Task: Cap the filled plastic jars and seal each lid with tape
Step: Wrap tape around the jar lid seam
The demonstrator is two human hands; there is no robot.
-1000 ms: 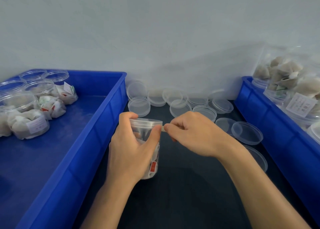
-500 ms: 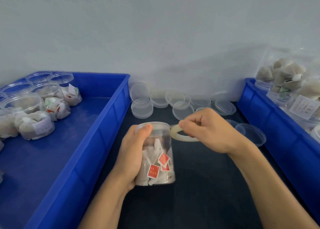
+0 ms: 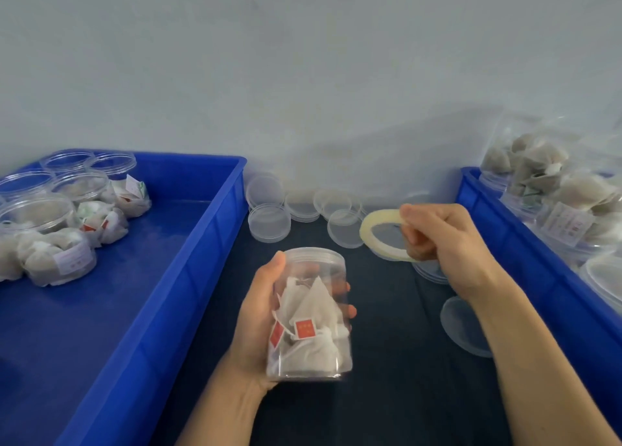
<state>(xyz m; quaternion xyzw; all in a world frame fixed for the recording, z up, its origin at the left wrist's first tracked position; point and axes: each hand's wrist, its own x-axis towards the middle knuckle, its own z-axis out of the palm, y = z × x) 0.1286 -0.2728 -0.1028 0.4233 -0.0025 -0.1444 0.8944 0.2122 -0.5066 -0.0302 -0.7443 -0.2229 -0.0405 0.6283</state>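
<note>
My left hand (image 3: 257, 314) grips a clear plastic jar (image 3: 311, 314) with its lid on, filled with white tea bags bearing red tags, held over the dark table. To its upper right my right hand (image 3: 444, 243) pinches a pale roll of clear tape (image 3: 377, 235), lifted apart from the jar. No tape strand between roll and jar can be made out.
A blue bin (image 3: 188, 277) on the left holds several capped filled jars (image 3: 50, 240). A second blue bin (image 3: 525, 253) on the right holds filled jars (image 3: 555, 193). Loose clear lids (image 3: 269, 223) lie along the back wall and under my right forearm (image 3: 464, 324).
The tape roll has moved right and away from the jar's lid. My left hand has turned and lowered the jar, so its side with the red tags faces me.
</note>
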